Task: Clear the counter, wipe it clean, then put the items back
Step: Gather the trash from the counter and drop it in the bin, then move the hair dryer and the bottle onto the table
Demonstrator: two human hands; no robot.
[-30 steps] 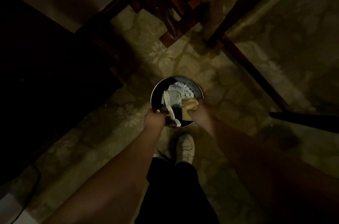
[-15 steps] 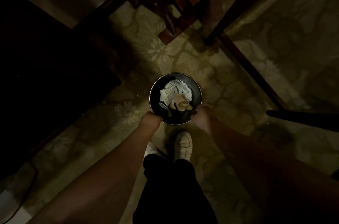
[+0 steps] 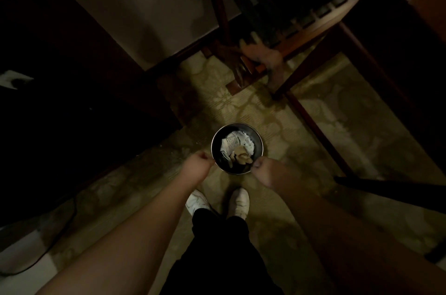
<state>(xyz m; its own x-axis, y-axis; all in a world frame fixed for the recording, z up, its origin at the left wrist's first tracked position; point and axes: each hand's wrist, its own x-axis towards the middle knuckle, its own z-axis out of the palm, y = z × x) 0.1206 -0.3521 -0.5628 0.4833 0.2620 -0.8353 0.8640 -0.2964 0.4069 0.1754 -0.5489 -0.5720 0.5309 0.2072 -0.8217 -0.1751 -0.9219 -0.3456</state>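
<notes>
— Where are your hands?

— Both down by the bin (image 3: 237, 148) on the carpet (image 3: 277, 125). My left hand (image 3: 196, 165) sits just beside the near-left of its rim, my right hand (image 3: 263, 169) just beside the near-right. Each grip has its fingers curled in, holding nothing I can make out; the light is poor.

— And the rubbish?

— In the bin: white paper (image 3: 235, 143) toward the far side, a tan crumpled scrap (image 3: 241, 157) nearer me.

— So what comes next?

— I'd judge this load of clearing is done. The bin stands just ahead of my shoes (image 3: 237, 200), midway between my hands, neither one clearly nearer. If it needs shifting, both could take the rim from opposite sides. Otherwise I turn back to the table; a dark edge of furniture (image 3: 395, 29) shows beyond the bin, to the right, though whether that's it I cannot tell.

— Anything in the way?

— A chair (image 3: 284, 12) stands beyond the bin, well apart.
</notes>
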